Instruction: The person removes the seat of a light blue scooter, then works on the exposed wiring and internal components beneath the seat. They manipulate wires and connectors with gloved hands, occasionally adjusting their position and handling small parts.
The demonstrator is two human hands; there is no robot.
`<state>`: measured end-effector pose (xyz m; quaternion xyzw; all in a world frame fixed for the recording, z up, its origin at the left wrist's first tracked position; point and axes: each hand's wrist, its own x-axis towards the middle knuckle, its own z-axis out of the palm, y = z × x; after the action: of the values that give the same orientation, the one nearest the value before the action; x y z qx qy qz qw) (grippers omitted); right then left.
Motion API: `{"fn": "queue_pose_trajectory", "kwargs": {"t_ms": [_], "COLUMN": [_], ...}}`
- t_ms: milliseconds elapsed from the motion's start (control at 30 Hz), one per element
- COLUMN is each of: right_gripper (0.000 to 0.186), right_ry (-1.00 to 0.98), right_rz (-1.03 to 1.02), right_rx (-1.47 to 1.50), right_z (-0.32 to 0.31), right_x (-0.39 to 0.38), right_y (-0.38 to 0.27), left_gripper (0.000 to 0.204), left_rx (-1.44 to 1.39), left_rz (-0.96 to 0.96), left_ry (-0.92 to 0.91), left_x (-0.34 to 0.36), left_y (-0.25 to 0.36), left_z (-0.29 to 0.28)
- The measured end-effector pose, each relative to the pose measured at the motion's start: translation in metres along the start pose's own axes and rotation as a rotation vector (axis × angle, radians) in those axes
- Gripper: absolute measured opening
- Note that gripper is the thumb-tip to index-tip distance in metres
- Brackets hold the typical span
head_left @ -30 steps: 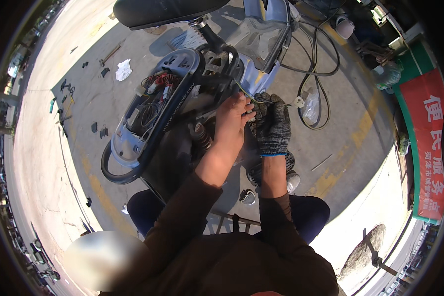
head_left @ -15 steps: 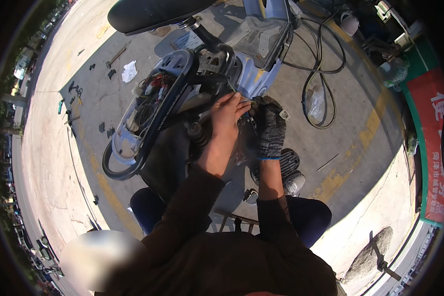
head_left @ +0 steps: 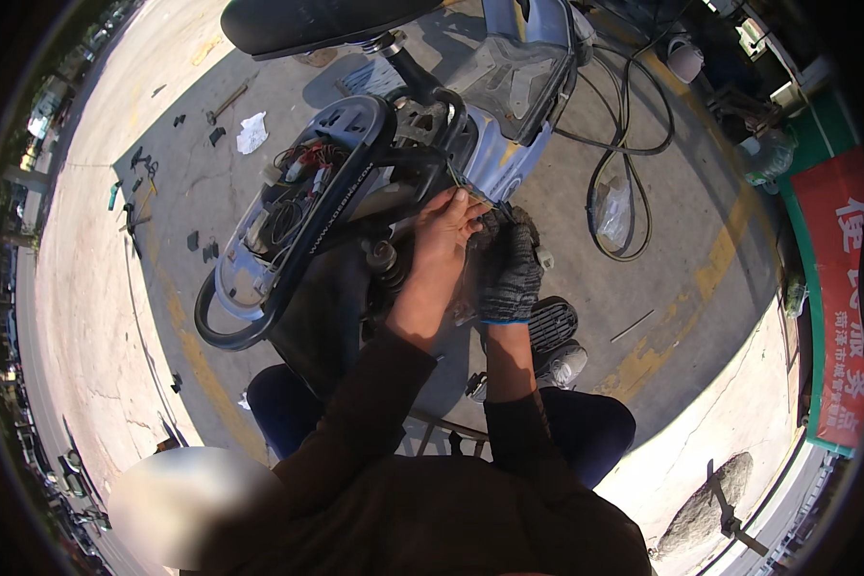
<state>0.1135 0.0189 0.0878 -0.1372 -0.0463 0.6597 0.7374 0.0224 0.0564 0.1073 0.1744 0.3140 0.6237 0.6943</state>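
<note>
A blue-grey electric scooter (head_left: 494,144) stands partly stripped in front of me, its black seat raised and its rear body uncovered. Beside its lower body panel, my bare left hand (head_left: 440,235) pinches a few thin wires (head_left: 464,182) between thumb and fingers. My right hand (head_left: 511,278), in a dark knitted glove with a blue cuff, is closed close to the left fingertips. What it grips is mostly hidden. A small pale block, maybe a connector (head_left: 544,257), sticks out past the glove's right side.
Red and other wires (head_left: 312,163) lie exposed inside the scooter's rear, framed by a black tube rail (head_left: 341,206). Right of it are a looped black cable (head_left: 634,149) and a clear plastic bag (head_left: 614,216). A hammer (head_left: 228,103) and crumpled paper (head_left: 252,132) lie left.
My gloved right hand has moved slightly left and down, turning as it goes. My left hand keeps its pinch, and more of the thin wires shows above its fingers.
</note>
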Motion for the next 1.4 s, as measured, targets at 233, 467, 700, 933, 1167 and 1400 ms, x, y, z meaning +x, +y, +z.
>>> {"fn": "queue_pose_trajectory", "kwargs": {"t_ms": [233,467,700,933,1167,1400], "right_gripper": [0.027,0.028,0.027,0.034,0.035,0.036], "right_ry": [-0.077,-0.199,-0.278,-0.458,-0.815,-0.577], "right_rz": [-0.268,-0.495,-0.506,-0.22,-0.024,0.632], "right_rx": [-0.725,-0.968,-1.35,-1.979,-2.578,-1.861], "right_z": [-0.01,0.017,0.088,0.125,0.14,0.17], "right_x": [0.001,0.018,0.077,0.147,0.186,0.168], "right_y": [0.001,-0.019,-0.033,-0.008,0.039,0.052], "left_gripper": [0.014,0.025,0.026,0.026,0.023,0.027], "left_rx": [-0.038,0.156,0.514,0.669,0.954,1.575], "left_rz": [0.001,-0.028,-0.027,0.232,0.315,0.511], "left_ry": [-0.107,0.028,-0.14,-0.333,-0.328,-0.468], "left_x": [-0.001,-0.037,-0.117,-0.149,-0.108,0.009], "left_y": [-0.001,0.013,0.098,0.177,0.265,0.268], "left_z": [-0.002,0.022,0.051,0.022,0.012,-0.032]}}
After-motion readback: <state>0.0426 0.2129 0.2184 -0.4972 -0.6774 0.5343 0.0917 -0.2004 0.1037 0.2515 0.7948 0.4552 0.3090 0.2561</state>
